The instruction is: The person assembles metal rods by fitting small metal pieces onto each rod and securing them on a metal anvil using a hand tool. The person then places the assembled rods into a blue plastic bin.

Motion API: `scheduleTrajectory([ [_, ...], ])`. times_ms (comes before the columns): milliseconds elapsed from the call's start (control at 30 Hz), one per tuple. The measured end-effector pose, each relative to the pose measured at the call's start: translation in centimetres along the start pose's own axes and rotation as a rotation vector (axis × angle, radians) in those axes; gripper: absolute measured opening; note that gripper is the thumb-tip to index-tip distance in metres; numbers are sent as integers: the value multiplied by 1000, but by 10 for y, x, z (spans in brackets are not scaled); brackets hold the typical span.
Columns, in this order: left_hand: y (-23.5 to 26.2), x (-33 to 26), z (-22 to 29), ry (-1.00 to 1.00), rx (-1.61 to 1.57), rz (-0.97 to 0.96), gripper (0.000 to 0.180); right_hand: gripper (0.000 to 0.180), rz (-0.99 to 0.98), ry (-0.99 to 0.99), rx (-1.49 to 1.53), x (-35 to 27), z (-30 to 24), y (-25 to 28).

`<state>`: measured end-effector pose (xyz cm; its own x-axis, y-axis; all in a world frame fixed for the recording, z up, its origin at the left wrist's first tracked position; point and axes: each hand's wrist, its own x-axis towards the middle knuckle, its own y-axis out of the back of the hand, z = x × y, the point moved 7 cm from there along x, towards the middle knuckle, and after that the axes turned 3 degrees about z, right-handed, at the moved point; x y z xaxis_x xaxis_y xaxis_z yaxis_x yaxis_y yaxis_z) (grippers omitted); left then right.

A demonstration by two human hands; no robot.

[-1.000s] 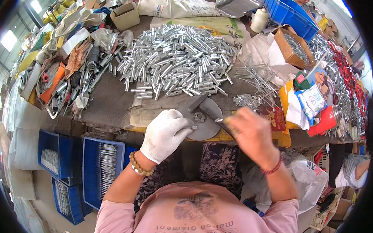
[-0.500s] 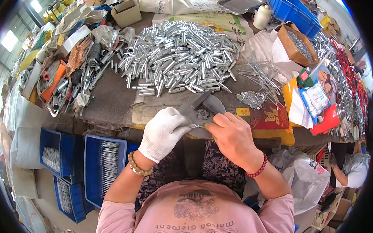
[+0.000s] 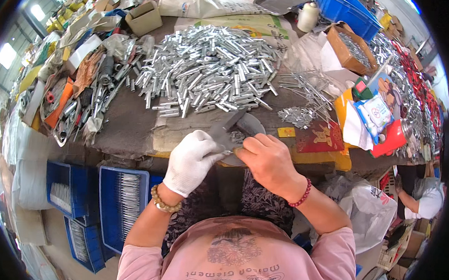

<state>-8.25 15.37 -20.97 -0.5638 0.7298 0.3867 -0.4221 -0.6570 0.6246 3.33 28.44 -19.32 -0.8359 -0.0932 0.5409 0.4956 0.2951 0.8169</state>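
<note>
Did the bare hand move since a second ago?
Yes. The right hand slid left along the table edge, away from the red packet, and now meets the gloved left hand over the grey dish.

Cluttered workbench (image 3: 130, 126), bright skylights (image 3: 6, 55)

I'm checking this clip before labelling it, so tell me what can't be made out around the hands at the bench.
Head view only:
- The small part pinched between the left hand and right hand: hidden by the fingers.
- The near half of the round metal dish: covered by the right hand.
- The loose bits in the dish: too small to identify.
- The blue bins under the bench: partly hidden by the left arm.
</note>
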Motion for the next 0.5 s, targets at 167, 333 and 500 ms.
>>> scheduleTrajectory([
  [167, 0, 2, 1, 6, 32, -13, 15, 11, 25, -27, -49, -4, -2, 6],
  [333, 2, -2, 4, -4, 11, 15, 12, 18, 240, -388, -161, -27, 59, 58],
  [500, -3, 2, 3, -22, 27, 0, 14, 16, 181, -494, -289, -63, 116, 76],
])
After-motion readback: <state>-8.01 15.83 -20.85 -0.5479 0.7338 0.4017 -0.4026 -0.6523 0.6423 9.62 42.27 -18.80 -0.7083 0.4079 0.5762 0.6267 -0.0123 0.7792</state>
